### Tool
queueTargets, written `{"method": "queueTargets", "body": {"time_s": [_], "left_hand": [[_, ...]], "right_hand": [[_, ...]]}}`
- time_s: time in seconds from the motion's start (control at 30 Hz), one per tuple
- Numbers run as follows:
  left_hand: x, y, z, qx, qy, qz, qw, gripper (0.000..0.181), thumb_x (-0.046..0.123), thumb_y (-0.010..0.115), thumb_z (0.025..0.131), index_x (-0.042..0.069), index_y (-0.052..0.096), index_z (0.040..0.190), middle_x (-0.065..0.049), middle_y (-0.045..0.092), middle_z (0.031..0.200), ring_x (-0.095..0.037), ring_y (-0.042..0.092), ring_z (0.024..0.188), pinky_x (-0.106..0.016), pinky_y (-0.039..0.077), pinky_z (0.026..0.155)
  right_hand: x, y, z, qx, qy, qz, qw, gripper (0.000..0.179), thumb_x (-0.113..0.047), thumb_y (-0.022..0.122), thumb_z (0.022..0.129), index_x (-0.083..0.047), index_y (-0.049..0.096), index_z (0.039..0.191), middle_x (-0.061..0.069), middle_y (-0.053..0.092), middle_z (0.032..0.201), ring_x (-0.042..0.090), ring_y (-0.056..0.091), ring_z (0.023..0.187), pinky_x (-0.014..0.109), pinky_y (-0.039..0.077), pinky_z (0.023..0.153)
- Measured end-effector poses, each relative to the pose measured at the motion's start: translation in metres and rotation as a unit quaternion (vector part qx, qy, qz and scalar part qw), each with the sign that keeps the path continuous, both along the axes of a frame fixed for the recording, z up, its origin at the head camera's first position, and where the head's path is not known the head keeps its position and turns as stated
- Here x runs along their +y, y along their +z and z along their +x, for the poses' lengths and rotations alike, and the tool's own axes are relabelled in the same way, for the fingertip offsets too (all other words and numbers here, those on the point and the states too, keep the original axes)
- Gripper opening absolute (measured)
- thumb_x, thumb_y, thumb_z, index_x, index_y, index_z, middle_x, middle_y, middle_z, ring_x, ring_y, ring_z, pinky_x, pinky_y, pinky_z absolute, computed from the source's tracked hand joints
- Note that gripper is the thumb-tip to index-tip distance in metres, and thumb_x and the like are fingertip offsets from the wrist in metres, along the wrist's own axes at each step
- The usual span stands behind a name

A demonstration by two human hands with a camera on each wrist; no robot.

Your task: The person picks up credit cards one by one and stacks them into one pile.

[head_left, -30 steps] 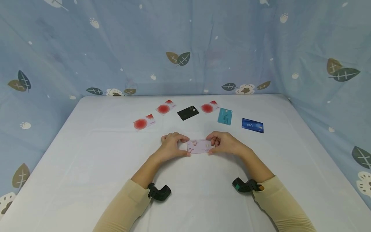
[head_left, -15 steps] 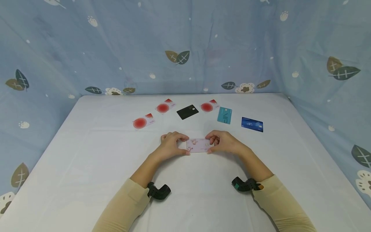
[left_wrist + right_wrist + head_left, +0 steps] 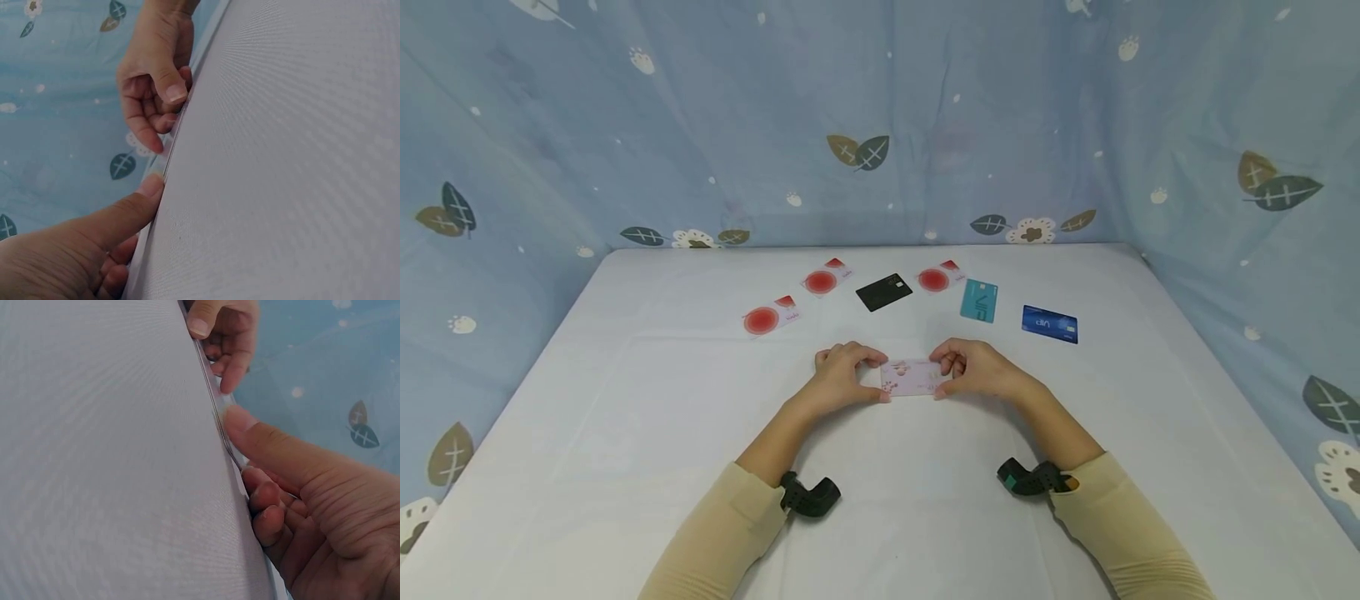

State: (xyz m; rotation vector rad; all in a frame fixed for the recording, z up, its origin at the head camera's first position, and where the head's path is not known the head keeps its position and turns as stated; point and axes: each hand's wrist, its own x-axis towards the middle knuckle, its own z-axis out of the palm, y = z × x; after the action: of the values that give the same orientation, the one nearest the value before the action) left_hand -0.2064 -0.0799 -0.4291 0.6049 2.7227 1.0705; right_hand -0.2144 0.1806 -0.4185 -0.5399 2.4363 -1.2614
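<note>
A pale pink card (image 3: pixel 910 377) with a floral print lies flat at the middle of the table, in front of both forearms. My left hand (image 3: pixel 841 379) pinches its left end, thumb at the near corner and index finger at the far one. At the right end, my right hand (image 3: pixel 985 368) grips it between thumb and index finger, the other fingers curled under. Both wrist views catch the card edge-on between the left thumb (image 3: pixel 128 219) and the right thumb (image 3: pixel 269 440). Whether one card or a thin stack is held, I cannot tell.
Beyond the hands lie several cards: watermelon-print ones, including a left one (image 3: pixel 772 317), a middle one (image 3: pixel 826 278) and a right one (image 3: pixel 940 277), plus a black card (image 3: pixel 883 292), a teal VIP card (image 3: pixel 979 301) and a blue VIP card (image 3: pixel 1049 324). A patterned blue curtain (image 3: pixel 880 100) borders the white table (image 3: pixel 587 400).
</note>
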Motion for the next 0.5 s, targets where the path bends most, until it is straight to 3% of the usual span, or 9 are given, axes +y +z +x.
{"method": "queueTargets", "body": {"time_s": [0.27,0.5], "left_hand": [[-0.006,0.0,0.002,0.011,0.015,0.029,0.9994,0.053,0.028,0.084,0.068,0.016,0.066,0.117,-0.001,0.059,0.104,-0.019,0.05,0.095,-0.046,0.023,0.095],[-0.007,0.0,0.005,0.028,0.018,0.096,0.9949,0.053,0.023,0.082,0.072,0.011,0.064,0.119,-0.005,0.06,0.107,-0.022,0.052,0.097,-0.038,0.037,0.087]], "right_hand": [[0.005,-0.002,-0.001,0.007,0.001,-0.026,0.9996,0.05,-0.014,0.081,0.074,0.003,0.06,0.116,0.012,0.056,0.089,0.018,0.049,0.075,0.018,0.042,0.064],[0.022,0.004,0.006,0.042,-0.016,-0.005,0.999,0.049,-0.02,0.081,0.074,-0.003,0.063,0.117,0.009,0.058,0.091,0.021,0.05,0.078,0.019,0.043,0.066]]}}
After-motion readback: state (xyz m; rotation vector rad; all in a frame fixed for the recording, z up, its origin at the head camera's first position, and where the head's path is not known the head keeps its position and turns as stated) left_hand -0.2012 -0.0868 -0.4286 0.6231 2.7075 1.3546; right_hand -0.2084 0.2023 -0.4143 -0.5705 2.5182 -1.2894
